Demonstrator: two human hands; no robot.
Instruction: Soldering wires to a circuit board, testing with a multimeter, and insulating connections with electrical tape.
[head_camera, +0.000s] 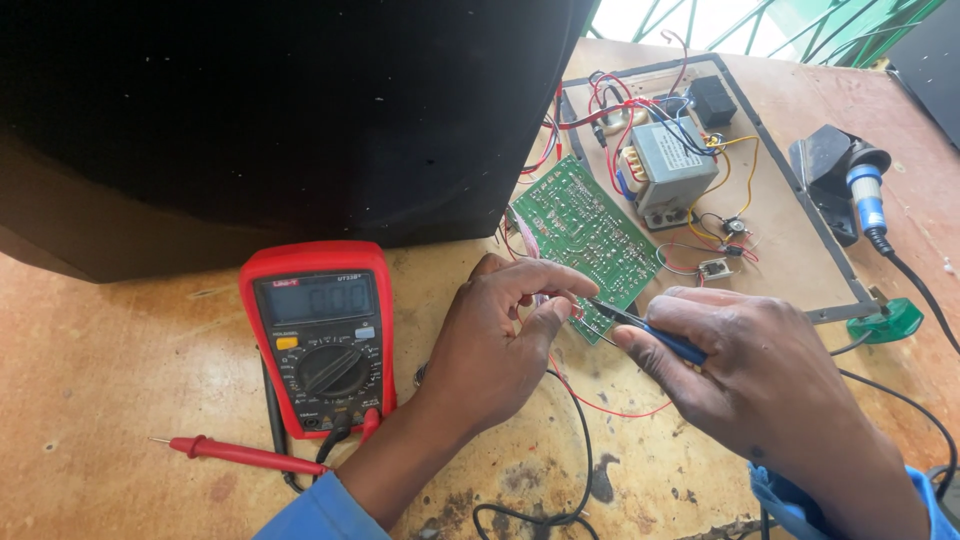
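Near the table's middle, the left hand (500, 335) pinches a thin wire at the green circuit board's (585, 240) near corner. The right hand (745, 375) grips a blue-handled tool (650, 330), tip touching that corner. A red multimeter (320, 335) lies left of the hands.

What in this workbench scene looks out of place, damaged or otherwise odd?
The green circuit board lies tilted, its far edge against the big black cabinet, joined by loose wires rather than mounted. The worn wooden tabletop carries dark stains. One red meter probe lies unused.
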